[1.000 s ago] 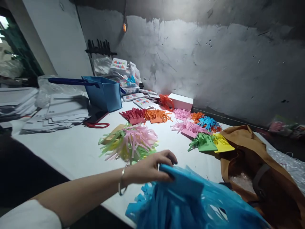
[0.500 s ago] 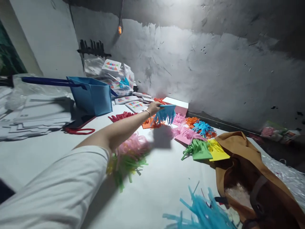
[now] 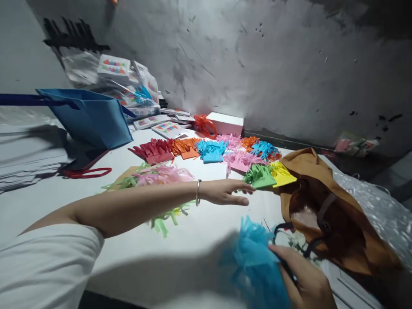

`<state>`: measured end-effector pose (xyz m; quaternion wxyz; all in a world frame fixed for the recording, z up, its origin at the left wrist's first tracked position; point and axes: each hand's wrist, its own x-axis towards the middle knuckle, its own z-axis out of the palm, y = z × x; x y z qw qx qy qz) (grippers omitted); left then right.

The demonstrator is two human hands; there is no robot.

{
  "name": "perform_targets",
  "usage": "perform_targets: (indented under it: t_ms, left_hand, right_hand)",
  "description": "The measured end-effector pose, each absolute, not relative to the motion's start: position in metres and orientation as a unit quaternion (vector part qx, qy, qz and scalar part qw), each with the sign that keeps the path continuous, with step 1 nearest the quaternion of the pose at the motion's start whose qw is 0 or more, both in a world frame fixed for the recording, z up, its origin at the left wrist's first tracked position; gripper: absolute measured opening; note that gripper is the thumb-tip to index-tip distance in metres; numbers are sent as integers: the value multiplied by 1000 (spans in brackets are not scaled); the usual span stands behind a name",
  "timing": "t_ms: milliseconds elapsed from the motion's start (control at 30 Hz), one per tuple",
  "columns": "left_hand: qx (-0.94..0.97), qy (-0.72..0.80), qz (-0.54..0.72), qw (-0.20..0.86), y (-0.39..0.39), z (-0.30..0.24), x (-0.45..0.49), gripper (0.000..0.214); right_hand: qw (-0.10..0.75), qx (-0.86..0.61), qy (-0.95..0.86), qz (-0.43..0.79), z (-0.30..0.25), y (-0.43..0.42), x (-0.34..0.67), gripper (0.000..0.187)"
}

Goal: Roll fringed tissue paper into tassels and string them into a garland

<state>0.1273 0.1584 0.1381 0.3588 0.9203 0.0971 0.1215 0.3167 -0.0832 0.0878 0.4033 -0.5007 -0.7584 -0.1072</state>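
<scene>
Head camera looks down on a white table [image 3: 209, 223] where a person works with both hands. Left hand [image 3: 225, 192] is stretched out flat above the middle of the table, palm down, its fingers [image 3: 243, 187] held straight and close together, holding nothing; a thin bangle [image 3: 198, 192] sits on the wrist. Its fingertips are just beside a green fringed paper piece [image 3: 259, 176], and I cannot tell if they touch it. Right hand [image 3: 304, 281] is at the near edge of the table, toward the right corner, and its fingers pinch a bundle of blue fringed paper [image 3: 254, 266], which is blurred. This bundle hangs at the near edge, well apart from the other pieces.

Near the far edge lie more fringed pieces in a row: red [image 3: 151, 150], orange [image 3: 185, 147], blue [image 3: 209, 151], pink [image 3: 240, 159] and yellow [image 3: 281, 173]. A mixed pile of pink and green strips [image 3: 154, 178] lies partly under the left forearm. A brown bag [image 3: 325, 201] lies open on the right side of the table, just beside the right hand. A blue fabric bag [image 3: 93, 116] stands toward the far left corner, and a white box [image 3: 225, 123] rests against the wall at the far edge.
</scene>
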Motion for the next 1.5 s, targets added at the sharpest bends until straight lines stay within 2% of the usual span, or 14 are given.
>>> perform_targets:
  t_ms: [100,200,300,400,533,667,767,867,1100,1233,1300,1433,1500]
  left_hand:
    - [895,19,87,437,123,153,140,71]
    - [862,135,4,489,114,152,140,85]
    - [775,223,-79,586,110,140,130,82]
    - [698,204,-75,682,100,131,118,68]
    - [715,157,-30,680,85,132,108,56]
    - [783,140,-11,607,93,137,99,70]
    - [812,194,92,543,109,141,99,77]
    - [777,197,183,570,116,148,112,79]
    - [621,180,128,752,101,162,140,71]
    - [518,163,171,822,96,152,142,82]
    - [481,149,151,850,88,138,143,85]
    - [399,52,68,913,58,103,143,77]
    - [356,22,39,933,42,93,141,66]
  right_hand:
    - [353,-428,-819,-149,118,-80,304,29]
    - [331,-391,-834,-205,137,-89,300,29]
    - [315,-397,-825,-249,130,-103,303,31]
    - [323,-410,-810,-268,107,-109,303,32]
    - [342,-459,-776,-265,77,-102,302,44]
    - [359,-528,-728,-248,70,-97,306,59]
    - [400,-529,-698,-271,86,-95,309,54]
    - [372,-490,-734,-289,109,-85,310,41]
    - [296,-483,-745,-351,138,-57,321,29]
    - [306,-494,-729,-362,140,-49,327,26]
    - [321,-502,-719,-358,136,-44,327,27]
    - [350,-507,-714,-333,117,-32,326,30]
    - [342,-506,-720,-329,104,-27,331,33]
